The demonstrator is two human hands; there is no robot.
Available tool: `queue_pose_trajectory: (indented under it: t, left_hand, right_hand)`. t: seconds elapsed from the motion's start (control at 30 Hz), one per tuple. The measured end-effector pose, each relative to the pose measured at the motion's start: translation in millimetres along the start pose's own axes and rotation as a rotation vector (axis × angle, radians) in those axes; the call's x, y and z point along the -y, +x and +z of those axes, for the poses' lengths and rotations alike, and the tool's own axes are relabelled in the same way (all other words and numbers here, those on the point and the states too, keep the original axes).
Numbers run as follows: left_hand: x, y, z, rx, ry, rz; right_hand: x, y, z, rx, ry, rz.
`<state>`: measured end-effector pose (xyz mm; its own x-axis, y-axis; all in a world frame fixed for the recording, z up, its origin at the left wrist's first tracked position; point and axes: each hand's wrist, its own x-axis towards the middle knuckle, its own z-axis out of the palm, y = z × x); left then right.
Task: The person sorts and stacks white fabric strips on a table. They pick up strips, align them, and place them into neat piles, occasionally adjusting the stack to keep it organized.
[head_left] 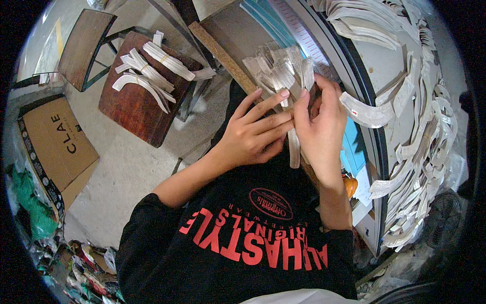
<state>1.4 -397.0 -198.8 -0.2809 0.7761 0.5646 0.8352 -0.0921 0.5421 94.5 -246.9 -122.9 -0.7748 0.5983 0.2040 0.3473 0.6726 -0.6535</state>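
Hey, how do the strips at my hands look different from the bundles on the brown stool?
The strips at your left hand and right hand look greyer; the bundles on the brown stool look whiter. The strips fan out unevenly, while the bundles lie in tighter groups. Your right hand pinches some of the strips; no hand touches the bundles. Both consist of narrow, pale pieces.

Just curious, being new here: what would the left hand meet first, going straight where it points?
From the left hand, probably the right hand, at its thumb; depth is unclear.
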Motion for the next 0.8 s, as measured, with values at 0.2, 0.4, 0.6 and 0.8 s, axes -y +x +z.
queue_pose_trajectory:
  t: [0.2, 0.4, 0.6, 0.8]
  left_hand:
    - [2, -2, 0, 0.026, 0.033, 0.005]
    - [6, -6, 7, 0.001, 0.027, 0.010]
    - [9, -10, 10, -0.001, 0.011, 0.011]
    - [8, -8, 11, -0.021, 0.025, 0.016]
  right_hand:
    - [1, 0, -1, 0.020, -0.003, 0.014]
    - [-1, -3, 0, 0.037, -0.018, 0.073]
    - [-1, -1, 4, -0.002, -0.029, -0.040]
    - [2, 2, 5, -0.021, -0.050, -0.057]
